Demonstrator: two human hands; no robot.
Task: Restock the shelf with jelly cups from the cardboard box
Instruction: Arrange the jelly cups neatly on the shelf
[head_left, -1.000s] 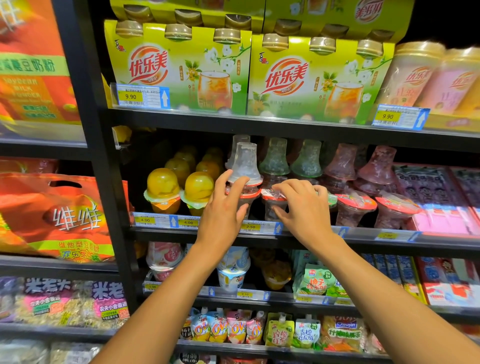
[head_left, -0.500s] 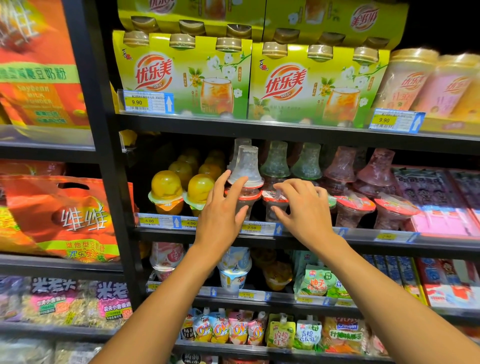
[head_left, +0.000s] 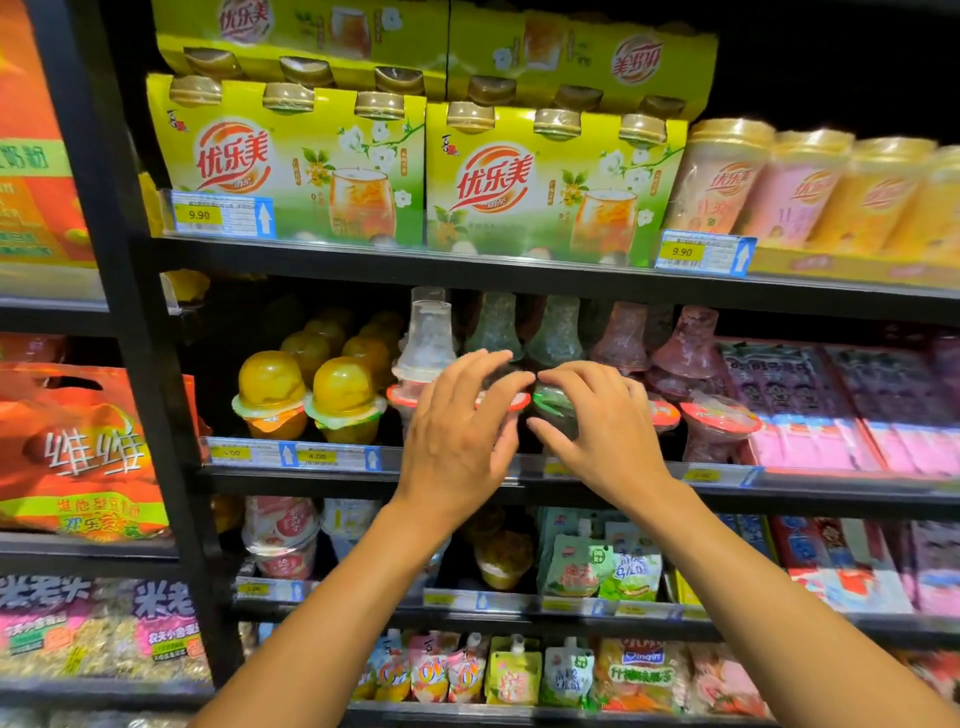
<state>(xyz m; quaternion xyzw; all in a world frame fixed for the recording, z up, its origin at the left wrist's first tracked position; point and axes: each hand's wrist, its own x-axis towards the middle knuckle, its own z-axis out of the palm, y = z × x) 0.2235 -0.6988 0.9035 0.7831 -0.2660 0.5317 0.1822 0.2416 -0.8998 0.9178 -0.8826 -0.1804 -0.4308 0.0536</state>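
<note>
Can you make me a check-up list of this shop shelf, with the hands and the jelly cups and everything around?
Surface: black middle shelf, with price tags along its front edge.
Job's things: bell-shaped jelly cups stacked in rows, clear, green and pink; the cardboard box is not in view.
Clutter: round yellow jelly cups on the same shelf, at the left.
Grips: right hand holds a green-lidded cup between fingers and thumb. Left hand curves over a red-rimmed cup; too blurred to tell if it touches.
Cables: nothing seen.
Surroundings: green milk-tea packs above, pouches below, orange bag at the left.
</note>
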